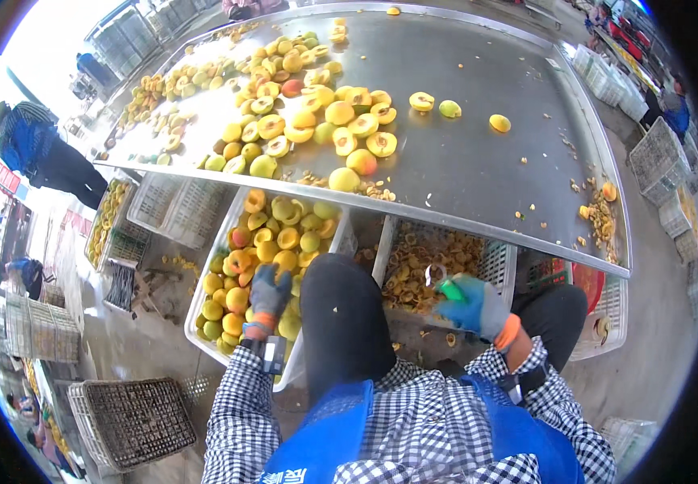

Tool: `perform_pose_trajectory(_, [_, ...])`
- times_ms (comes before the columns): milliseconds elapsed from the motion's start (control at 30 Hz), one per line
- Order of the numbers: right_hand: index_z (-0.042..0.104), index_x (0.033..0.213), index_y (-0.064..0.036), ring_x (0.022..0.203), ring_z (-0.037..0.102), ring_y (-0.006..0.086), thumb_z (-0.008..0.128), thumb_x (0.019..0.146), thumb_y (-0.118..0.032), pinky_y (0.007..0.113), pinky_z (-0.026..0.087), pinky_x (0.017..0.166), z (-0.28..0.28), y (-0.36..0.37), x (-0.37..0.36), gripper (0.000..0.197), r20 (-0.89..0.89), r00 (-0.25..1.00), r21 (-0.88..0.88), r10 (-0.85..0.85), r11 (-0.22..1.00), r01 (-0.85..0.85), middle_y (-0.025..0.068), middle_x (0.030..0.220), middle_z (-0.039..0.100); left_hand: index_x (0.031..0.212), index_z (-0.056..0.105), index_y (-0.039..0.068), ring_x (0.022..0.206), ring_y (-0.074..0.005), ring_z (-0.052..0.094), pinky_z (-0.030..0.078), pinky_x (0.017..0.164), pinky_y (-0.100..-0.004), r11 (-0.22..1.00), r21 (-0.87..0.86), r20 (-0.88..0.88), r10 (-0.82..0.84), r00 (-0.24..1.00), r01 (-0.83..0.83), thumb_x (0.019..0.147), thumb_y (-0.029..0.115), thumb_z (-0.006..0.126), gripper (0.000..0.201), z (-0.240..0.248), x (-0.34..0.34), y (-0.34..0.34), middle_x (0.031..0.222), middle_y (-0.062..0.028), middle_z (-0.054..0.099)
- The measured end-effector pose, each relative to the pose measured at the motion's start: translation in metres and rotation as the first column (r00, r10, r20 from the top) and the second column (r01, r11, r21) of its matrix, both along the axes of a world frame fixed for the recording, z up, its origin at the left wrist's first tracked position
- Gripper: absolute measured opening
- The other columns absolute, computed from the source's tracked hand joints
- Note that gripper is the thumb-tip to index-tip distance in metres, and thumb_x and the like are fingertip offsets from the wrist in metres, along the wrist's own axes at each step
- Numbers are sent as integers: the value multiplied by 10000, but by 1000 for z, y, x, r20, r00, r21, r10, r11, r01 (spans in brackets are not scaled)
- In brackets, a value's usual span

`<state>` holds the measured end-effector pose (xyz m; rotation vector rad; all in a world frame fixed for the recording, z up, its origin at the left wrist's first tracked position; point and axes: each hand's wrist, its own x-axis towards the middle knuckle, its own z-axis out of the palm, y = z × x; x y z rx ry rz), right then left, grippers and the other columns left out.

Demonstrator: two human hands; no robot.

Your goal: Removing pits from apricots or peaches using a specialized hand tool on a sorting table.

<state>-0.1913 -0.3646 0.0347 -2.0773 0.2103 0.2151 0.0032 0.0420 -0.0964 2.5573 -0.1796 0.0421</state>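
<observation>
My left hand [270,292], in a grey-blue glove with an orange cuff, reaches down onto the yellow peaches [288,237] heaped in a white crate [195,323] left of my knee. Its fingers are apart and rest over the fruit; I see nothing gripped in them. My right hand [478,306], gloved alike, is closed round the green handle of a pitting tool [449,289]. The tool's curved metal loop [436,274] points up and left, above a crate of peach scraps [421,262] between my knees.
A metal table [462,173] spans the front, its raised edge just beyond my knees. Peach halves [365,125] pile on its left side, and scraps [601,218] gather at its right corner. A dark-bottomed crate [135,419] sits at lower left. A person [38,149] stands at far left.
</observation>
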Motion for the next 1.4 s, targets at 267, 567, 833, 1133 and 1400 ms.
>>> perform_pose_trajectory(267, [635, 985, -71, 553, 491, 85, 651, 907, -188, 273, 403, 485, 41, -161, 100, 141, 53, 902, 259, -428, 878, 402, -12, 695, 530, 1081, 712, 5, 1068, -373, 654, 498, 956, -400, 979, -192, 228, 106, 968, -62, 871, 214, 681, 298, 60, 51, -14, 1137, -207, 694])
perform_pose_trajectory(567, [654, 1172, -85, 977, 676, 376, 529, 965, -353, 446, 521, 816, -25, -319, 234, 361, 269, 839, -635, -473, 568, 524, 188, 1049, 704, 1039, 726, 25, 983, -351, 685, 536, 881, -400, 980, -52, 675, -109, 729, 194, 873, 84, 671, 184, 139, 159, -61, 1043, -183, 717])
perform_pose_trajectory(833, [597, 1343, -146, 1179, 609, 344, 563, 967, -191, 389, 473, 1014, -41, -306, 377, 380, 441, 894, -605, 77, 762, 233, 158, 1301, 634, 1089, 711, 41, 953, -364, 693, 538, 850, -414, 984, -61, 533, -110, 839, 168, 893, 172, 683, 237, 139, 345, -105, 1009, -198, 724])
perform_pose_trajectory(1133, [633, 1231, -63, 1099, 631, 345, 650, 911, -189, 425, 503, 934, -43, -267, 436, 344, 528, 839, -590, 132, 768, 250, 143, 1190, 666, 1390, 562, 217, 1234, -417, 547, 433, 1041, -469, 845, 534, 117, -38, 992, -31, 911, 616, 528, 625, 111, 500, -155, 1398, -190, 523])
perform_pose_trajectory(1400, [616, 1173, -126, 1028, 576, 308, 553, 879, -146, 463, 467, 842, -41, -255, 482, 302, 418, 908, -807, -10, 456, 376, 90, 1091, 622, 1108, 679, 205, 961, -334, 650, 435, 840, -485, 781, 542, -155, -269, 950, 310, 890, 493, 614, 367, 142, 401, -198, 1072, -82, 671])
